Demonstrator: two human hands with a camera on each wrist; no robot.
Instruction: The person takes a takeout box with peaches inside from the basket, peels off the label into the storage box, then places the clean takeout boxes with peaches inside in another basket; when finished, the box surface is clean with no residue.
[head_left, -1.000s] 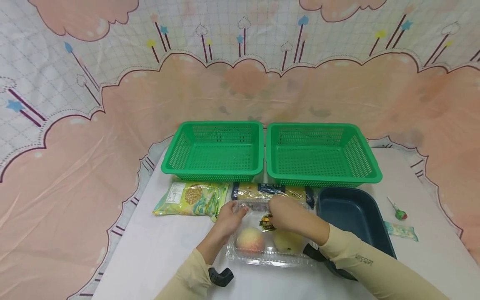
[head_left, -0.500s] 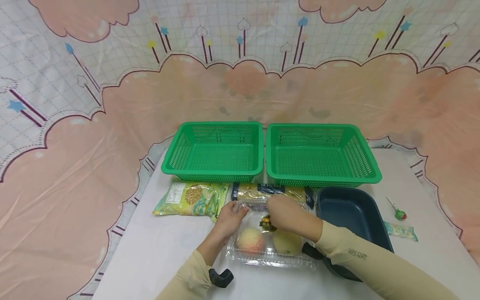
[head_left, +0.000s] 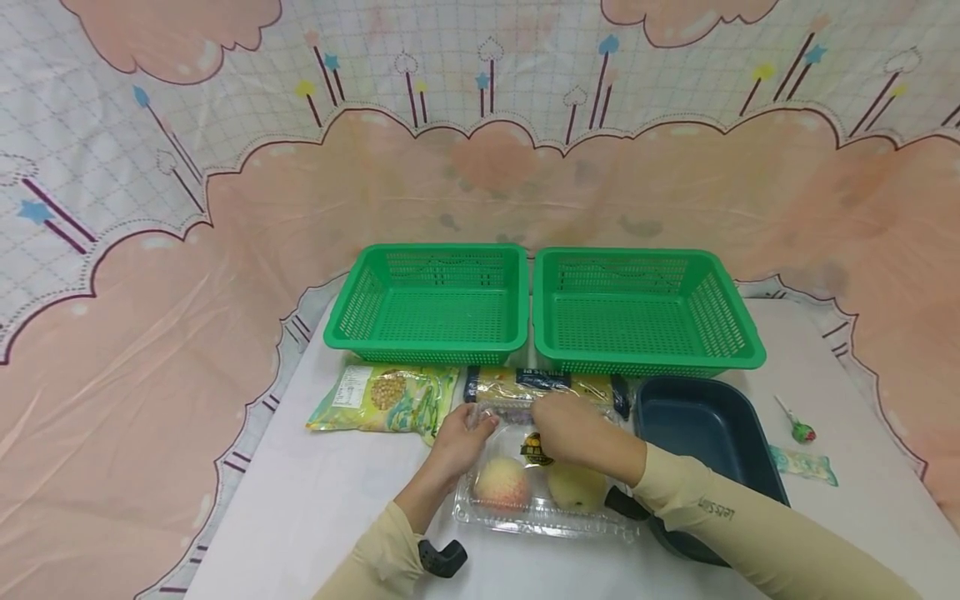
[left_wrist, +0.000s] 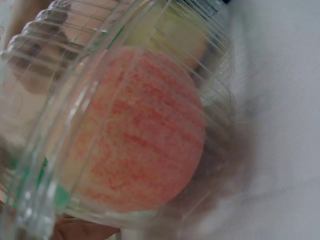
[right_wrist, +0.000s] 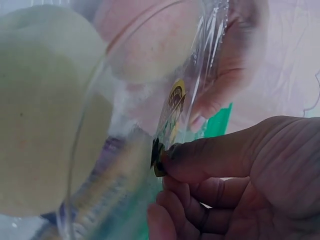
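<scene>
A clear plastic clamshell box (head_left: 517,523) lies on the white table with a red-yellow peach (head_left: 502,483) and a pale yellow-green fruit (head_left: 576,487) inside. My left hand (head_left: 456,442) grips the box at its far left corner, thumb on top of the lid. On the lid is a black-and-gold sticker (head_left: 535,450). My right hand (head_left: 581,433) is over the lid; in the right wrist view its thumb and forefinger pinch the lower edge of the sticker (right_wrist: 175,102). The left wrist view shows the peach (left_wrist: 140,135) close up through the ribbed plastic side.
Two green baskets (head_left: 427,343) (head_left: 652,360) stand side by side at the back. Before them lie a yellow-green bag (head_left: 386,400) and a long pasta-like packet (head_left: 495,383). A dark blue tub (head_left: 712,442) is at right, beside a lollipop (head_left: 802,432) and a small wrapped packet (head_left: 806,465).
My right hand and forearm have shifted slightly left over the lid, still at the sticker. My left hand and the box have stayed in place.
</scene>
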